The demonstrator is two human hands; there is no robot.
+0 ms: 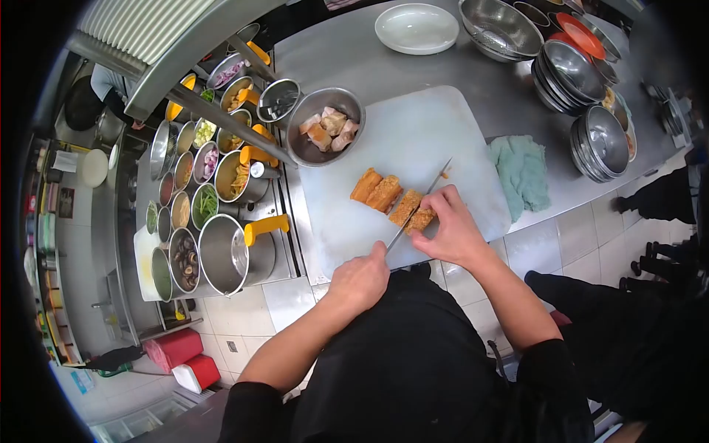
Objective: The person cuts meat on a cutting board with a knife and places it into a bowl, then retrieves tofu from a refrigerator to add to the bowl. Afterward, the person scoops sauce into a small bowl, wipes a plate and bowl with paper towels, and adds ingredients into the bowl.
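My left hand is closed around the handle of a knife, whose blade lies slantwise among pieces of browned, crisp-skinned meat. With bent fingers, my right hand grips the nearest piece of meat, right of the blade. Two more browned pieces lie together just left of these. All rest on a white cutting board. At the board's far left corner, a metal bowl holds several pale meat chunks.
A green cloth lies right of the board. Metal containers of cut vegetables, some with yellow-handled ladles, crowd the left, beside a large pot. Stacked metal bowls and a white oval plate stand farther back. Another person in dark clothes is at right.
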